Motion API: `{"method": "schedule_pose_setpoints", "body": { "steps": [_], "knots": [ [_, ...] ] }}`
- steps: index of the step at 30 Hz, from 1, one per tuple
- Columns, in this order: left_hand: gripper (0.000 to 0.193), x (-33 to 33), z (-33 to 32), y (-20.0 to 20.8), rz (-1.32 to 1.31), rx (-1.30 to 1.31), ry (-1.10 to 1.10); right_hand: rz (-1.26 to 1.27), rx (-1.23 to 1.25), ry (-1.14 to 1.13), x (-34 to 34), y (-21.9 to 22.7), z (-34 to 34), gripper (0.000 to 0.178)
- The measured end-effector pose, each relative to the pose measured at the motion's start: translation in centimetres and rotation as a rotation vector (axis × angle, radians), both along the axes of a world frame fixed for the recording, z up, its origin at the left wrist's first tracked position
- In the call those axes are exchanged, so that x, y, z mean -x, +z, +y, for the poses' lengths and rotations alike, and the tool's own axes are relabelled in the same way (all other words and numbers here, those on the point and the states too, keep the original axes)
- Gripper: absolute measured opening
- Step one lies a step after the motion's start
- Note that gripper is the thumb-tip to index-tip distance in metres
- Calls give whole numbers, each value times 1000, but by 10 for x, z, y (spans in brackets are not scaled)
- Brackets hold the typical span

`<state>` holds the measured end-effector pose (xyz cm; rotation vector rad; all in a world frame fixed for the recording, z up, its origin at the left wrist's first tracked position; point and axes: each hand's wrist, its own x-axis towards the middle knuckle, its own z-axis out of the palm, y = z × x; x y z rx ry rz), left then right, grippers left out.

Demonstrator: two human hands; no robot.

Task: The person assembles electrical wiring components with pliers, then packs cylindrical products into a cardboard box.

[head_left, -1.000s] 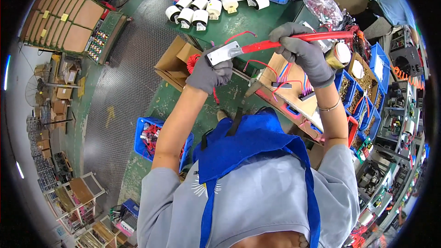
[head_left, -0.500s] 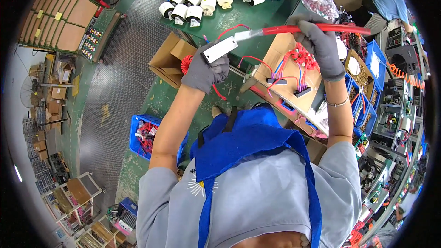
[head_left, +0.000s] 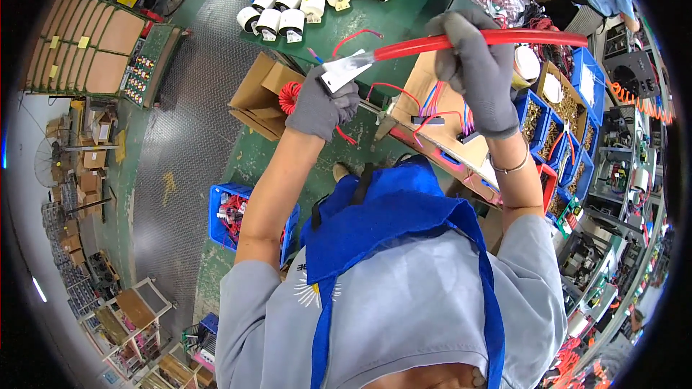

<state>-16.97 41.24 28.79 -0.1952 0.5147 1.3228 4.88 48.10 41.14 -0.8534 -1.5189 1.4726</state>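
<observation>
Red tube (head_left: 548,36): in the air ahead of the person, spanning both hands, above the near edge of the green table (head_left: 414,9) and the cardboard-topped bench (head_left: 425,72). Long axis runs mostly left to right, climbing a little from the left, then levelling; slight upward bow over its length. Free end points to the person's right, toward the blue bins (head_left: 535,121). Other end points left and slightly back, into the clear sleeve (head_left: 355,62) at the white block (head_left: 344,81).

Appearance: tube bright red, glossy, slim, smooth, with pale highlights along it. Sleeve transparent, wrinkled, overlapping the block. Block white, flat-faced, rectangular, a small dark hole near its lower end; tilted, its upper end toward the tube.

Left hand (head_left: 317,106): grey glove, fingers curled in, holding the block's lower end. Red coil (head_left: 289,98) just beside this hand; cannot tell whether it is gripped too.

Right hand (head_left: 478,81): grey glove, closed around the tube between its two ends, fingers bent across it; exact finger contact partly hidden. White cylinders (head_left: 290,23) stand grouped on the table, well apart from both hands.
</observation>
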Motion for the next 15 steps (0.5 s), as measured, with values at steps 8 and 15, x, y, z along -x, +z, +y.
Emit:
{"method": "schedule_pose_setpoints", "body": {
  "steps": [8,15],
  "knots": [
    [28,1,1,10,-56,5,-26,34,-60,20,-10,-16,10,24],
    [29,-1,-4,6,-92,-51,13,-69,-116,-33,-5,-26,3,24]
  ]
}}
